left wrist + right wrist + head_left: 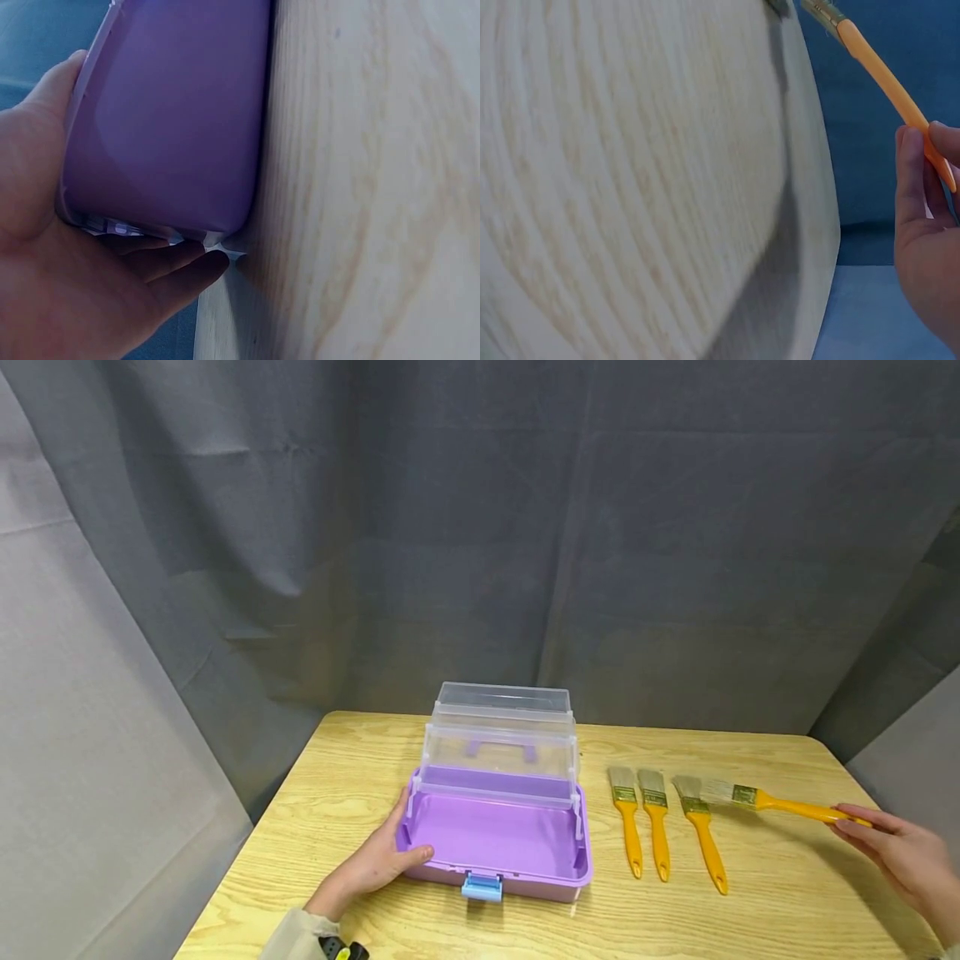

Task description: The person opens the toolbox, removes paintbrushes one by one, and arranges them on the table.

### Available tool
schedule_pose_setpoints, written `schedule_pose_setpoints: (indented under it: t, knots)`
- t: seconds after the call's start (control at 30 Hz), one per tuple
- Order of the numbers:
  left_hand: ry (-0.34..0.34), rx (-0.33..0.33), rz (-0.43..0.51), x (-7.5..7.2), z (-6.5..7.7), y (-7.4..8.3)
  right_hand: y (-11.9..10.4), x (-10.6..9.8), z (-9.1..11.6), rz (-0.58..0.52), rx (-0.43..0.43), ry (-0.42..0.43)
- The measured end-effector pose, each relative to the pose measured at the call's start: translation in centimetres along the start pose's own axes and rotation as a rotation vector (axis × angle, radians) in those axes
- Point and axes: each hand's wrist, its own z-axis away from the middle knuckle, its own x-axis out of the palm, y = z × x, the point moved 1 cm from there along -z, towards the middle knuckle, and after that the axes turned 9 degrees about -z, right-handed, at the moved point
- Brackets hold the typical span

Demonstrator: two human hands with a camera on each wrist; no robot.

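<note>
A purple storage box with a blue latch stands on the table, its clear plastic lid raised at the back. My left hand holds the box's left end, thumb over the front rim; in the left wrist view its fingers lie around the end of the box. At the far right my right hand pinches the end of a yellow paintbrush handle, bristles pointing left. The right wrist view shows this brush held above the table between thumb and fingers.
Three more yellow paintbrushes lie right of the box: one nearest it, a middle brush and a slanted brush, bristles away from me. The held brush's bristles overlap the slanted one in the head view. Grey curtains hang behind the wooden table.
</note>
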Motion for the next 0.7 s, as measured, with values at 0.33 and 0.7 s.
schedule_pose_setpoints:
  t: [0.33, 0.7]
  knots:
    - [-0.006, 0.045, 0.005, 0.7, -1.0, -2.4, 0.7, -2.1, -0.2, 0.053, 0.004, 0.058]
    - [0.002, 0.031, -0.02, 0.6, -0.9, -2.3, 1.5, -3.1, -0.2, 0.175, -0.007, 0.162]
